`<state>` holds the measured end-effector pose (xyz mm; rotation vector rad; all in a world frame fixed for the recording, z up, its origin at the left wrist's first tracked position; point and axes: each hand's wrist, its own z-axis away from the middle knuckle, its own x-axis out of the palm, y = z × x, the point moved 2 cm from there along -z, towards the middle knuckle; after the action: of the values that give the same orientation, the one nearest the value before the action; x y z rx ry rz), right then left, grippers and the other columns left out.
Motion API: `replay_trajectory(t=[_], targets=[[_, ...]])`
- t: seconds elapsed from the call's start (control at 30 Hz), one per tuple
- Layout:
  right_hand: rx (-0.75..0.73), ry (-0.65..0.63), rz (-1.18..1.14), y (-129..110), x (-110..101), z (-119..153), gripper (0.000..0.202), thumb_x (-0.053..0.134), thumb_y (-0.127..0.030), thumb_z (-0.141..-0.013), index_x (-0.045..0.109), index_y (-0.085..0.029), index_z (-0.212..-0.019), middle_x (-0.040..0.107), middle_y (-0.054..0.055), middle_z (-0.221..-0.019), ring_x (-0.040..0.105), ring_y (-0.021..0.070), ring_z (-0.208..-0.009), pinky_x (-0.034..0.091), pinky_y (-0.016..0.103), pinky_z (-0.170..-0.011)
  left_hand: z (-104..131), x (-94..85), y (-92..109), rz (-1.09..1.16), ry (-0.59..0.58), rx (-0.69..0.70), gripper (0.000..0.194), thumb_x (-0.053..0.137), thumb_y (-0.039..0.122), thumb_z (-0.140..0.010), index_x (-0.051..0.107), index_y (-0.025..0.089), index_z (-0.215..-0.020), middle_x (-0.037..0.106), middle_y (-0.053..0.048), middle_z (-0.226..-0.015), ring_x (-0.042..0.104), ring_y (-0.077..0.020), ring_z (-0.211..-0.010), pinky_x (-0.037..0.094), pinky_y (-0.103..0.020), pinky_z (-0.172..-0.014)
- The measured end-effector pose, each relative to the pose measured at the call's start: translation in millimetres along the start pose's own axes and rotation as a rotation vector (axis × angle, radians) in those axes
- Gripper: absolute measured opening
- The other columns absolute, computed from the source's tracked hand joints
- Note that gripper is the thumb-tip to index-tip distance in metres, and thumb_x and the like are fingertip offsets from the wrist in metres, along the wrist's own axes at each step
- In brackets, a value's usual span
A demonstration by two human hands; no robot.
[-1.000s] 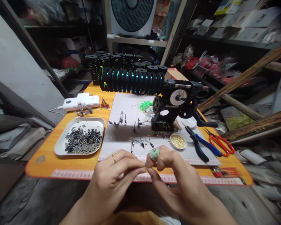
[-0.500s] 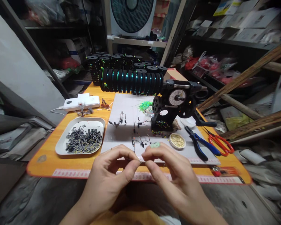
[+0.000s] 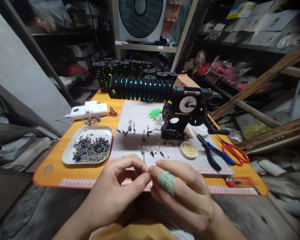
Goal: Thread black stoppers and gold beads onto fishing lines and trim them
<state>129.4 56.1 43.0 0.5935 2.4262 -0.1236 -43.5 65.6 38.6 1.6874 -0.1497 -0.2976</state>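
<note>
My left hand (image 3: 126, 186) is closed in a pinch, thumb against forefinger, over the table's front edge. Against its fingertips meet those of my right hand (image 3: 183, 193), also pinched, with green tape (image 3: 166, 182) wrapped round one finger. Whatever they hold between them is too small to make out. Just beyond, small black parts with thin stems (image 3: 152, 152) lie on a white board (image 3: 130, 146). A round dish of gold beads (image 3: 189, 150) sits past my right hand. To the left stands a white tray (image 3: 65, 156) holding many small black pieces.
A black hand-crank winder (image 3: 175, 116) carries a row of black spools (image 3: 140, 87) across the board. Blue-handled pliers (image 3: 212, 153) and red-handled scissors (image 3: 236, 151) lie at right. A measuring tape (image 3: 232, 190) runs along the front edge; a white power strip (image 3: 88, 110) is at back left.
My right hand has rolled over, bringing its taped finger nearer and lower, its fingertips now against the left ones. My left hand stays pinched in nearly the same place.
</note>
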Motion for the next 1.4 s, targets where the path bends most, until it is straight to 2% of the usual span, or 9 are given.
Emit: replay_trajectory(t=[0.07, 0.17, 0.27, 0.4, 0.5, 0.63, 0.9, 1.13, 1.4], targets=[[0.063, -0.015, -0.052, 2, 1, -2, 0.012, 0.063, -0.003, -0.084, 0.064, -0.015, -0.086, 0.071, 0.01, -0.086, 0.061, 0.0237, -0.098, 0.057, 0.034, -0.082, 0, -1.1, -1, -0.111, 0.026, 0.088, 0.011, 0.065, 0.015, -0.088, 0.069, 0.019, -0.078, 0.069, 0.0, -0.073, 0.066, -0.0127, -0.067, 0.055, -0.019, -0.062], [0.375, 0.017, -0.21, 5, 4, -4, 0.015, 0.058, -0.001, -0.085, 0.061, -0.016, -0.086, 0.066, 0.007, -0.081, 0.058, 0.0183, -0.08, 0.054, 0.032, -0.071, 1, -0.5, -2, -0.323, 0.145, 0.401, 0.014, 0.068, 0.005, -0.085, 0.07, 0.02, -0.087, 0.072, -0.001, -0.078, 0.068, -0.0129, -0.072, 0.056, -0.02, -0.067], [0.561, -0.027, -0.377, 5, 6, -3, 0.015, 0.056, -0.003, -0.087, 0.058, -0.018, -0.085, 0.059, 0.002, -0.078, 0.055, 0.0142, -0.075, 0.047, 0.028, -0.067, 3, 1.8, -5, -0.458, 0.178, 0.661, 0.024, 0.065, -0.002, -0.085, 0.068, 0.017, -0.099, 0.073, -0.004, -0.086, 0.07, -0.014, -0.078, 0.058, -0.022, -0.072], [0.628, -0.115, -0.473, 8, 3, -1, 0.013, 0.056, -0.005, -0.089, 0.057, -0.018, -0.088, 0.057, 0.0, -0.081, 0.053, 0.0126, -0.077, 0.043, 0.026, -0.068, 3, 0.0, -8, -0.555, 0.146, 0.761, 0.027, 0.064, -0.004, -0.084, 0.065, 0.014, -0.104, 0.071, -0.005, -0.088, 0.067, -0.0139, -0.078, 0.057, -0.023, -0.073], [0.573, -0.171, -0.484, 10, 2, -2, 0.013, 0.055, -0.005, -0.09, 0.057, -0.017, -0.09, 0.057, 0.001, -0.081, 0.053, 0.0141, -0.078, 0.043, 0.027, -0.069, 4, -1.1, -9, -0.64, 0.097, 0.797, 0.03, 0.066, -0.004, -0.082, 0.063, 0.013, -0.106, 0.07, -0.006, -0.087, 0.064, -0.015, -0.077, 0.056, -0.026, -0.072], [0.453, -0.189, -0.382, 9, 5, -7, 0.013, 0.054, -0.004, -0.092, 0.059, -0.015, -0.095, 0.063, 0.007, -0.086, 0.055, 0.0191, -0.084, 0.049, 0.032, -0.073, 5, -0.7, -8, -0.587, 0.153, 0.675, 0.022, 0.063, -0.002, -0.081, 0.061, 0.017, -0.093, 0.065, -0.001, -0.078, 0.061, -0.0125, -0.069, 0.053, -0.022, -0.064], [0.391, -0.144, -0.308, 5, 9, -13, 0.014, 0.054, -0.003, -0.091, 0.058, -0.015, -0.096, 0.066, 0.01, -0.09, 0.061, 0.0213, -0.087, 0.056, 0.034, -0.075, 0, 0.1, -17, 0.046, 0.1, 0.025, 0.016, 0.059, 0.005, -0.078, 0.059, 0.021, -0.076, 0.058, 0.002, -0.071, 0.057, -0.0118, -0.064, 0.047, -0.017, -0.051], [0.412, -0.025, -0.334, 0, 12, -9, 0.026, 0.057, 0.001, -0.088, 0.062, -0.016, -0.107, 0.067, 0.01, -0.097, 0.065, 0.0188, -0.093, 0.057, 0.029, -0.079, -4, 0.9, -21, 0.353, -0.003, -0.063, 0.011, 0.065, 0.011, -0.082, 0.06, 0.018, -0.076, 0.054, 0.003, -0.071, 0.045, -0.008, -0.06, 0.045, -0.016, -0.056], [0.608, 0.175, -0.369, -12, 21, 1, 0.031, 0.062, 0.0, -0.084, 0.069, -0.02, -0.107, 0.075, 0.009, -0.094, 0.072, 0.0203, -0.088, 0.062, 0.032, -0.073, 9, 10.8, -27, 0.259, 0.233, 0.085, 0.018, 0.063, 0.004, -0.082, 0.067, 0.021, -0.079, 0.064, 0.002, -0.075, 0.061, -0.0099, -0.068, 0.051, -0.014, -0.06]])
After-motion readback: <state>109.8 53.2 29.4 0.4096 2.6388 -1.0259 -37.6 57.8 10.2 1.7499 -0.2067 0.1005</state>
